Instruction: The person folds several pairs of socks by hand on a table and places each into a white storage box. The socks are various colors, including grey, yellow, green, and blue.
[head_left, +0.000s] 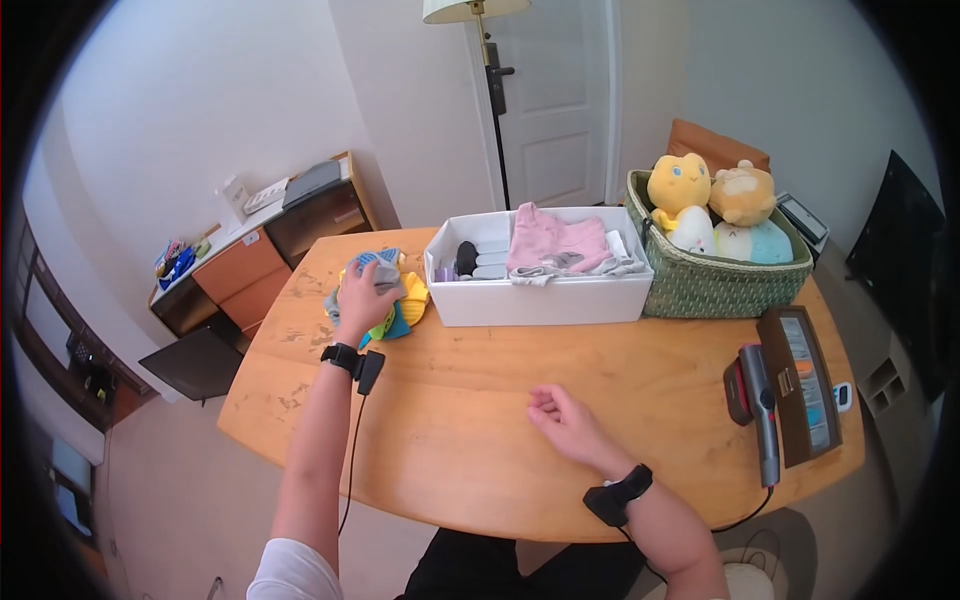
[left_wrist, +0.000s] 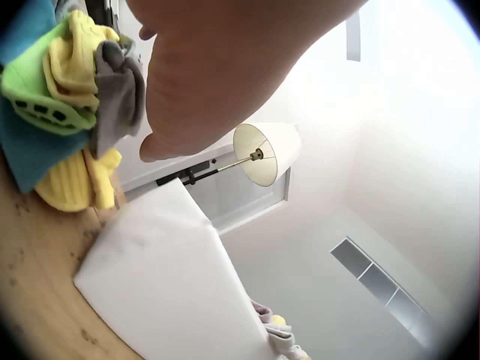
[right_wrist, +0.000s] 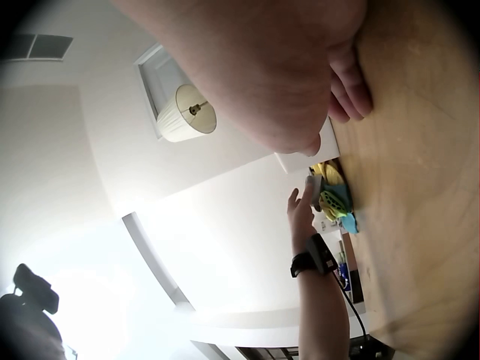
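My left hand (head_left: 364,292) reaches over a pile of small cloth items at the table's left, thumb spread from the fingers, right at a grey cloth piece (head_left: 386,272). The left wrist view shows that grey piece (left_wrist: 120,97) beside the palm, among a green piece (left_wrist: 37,82), yellow ribbed cloth (left_wrist: 67,184) and teal cloth (left_wrist: 30,150). Most of the left fingers are hidden there. Near the table's middle, my right hand (head_left: 570,420) holds nothing, its fingers loosely bent. In the right wrist view its fingers (right_wrist: 349,86) hang close to the tabletop.
Behind the hands stands a white box (head_left: 540,305) with pink clothing (head_left: 555,240) and grey cloth inside. Right of it, a green woven basket (head_left: 725,285) holds several plush toys. A corded styling tool (head_left: 765,410) and a brown case (head_left: 795,400) lie at the table's right edge.
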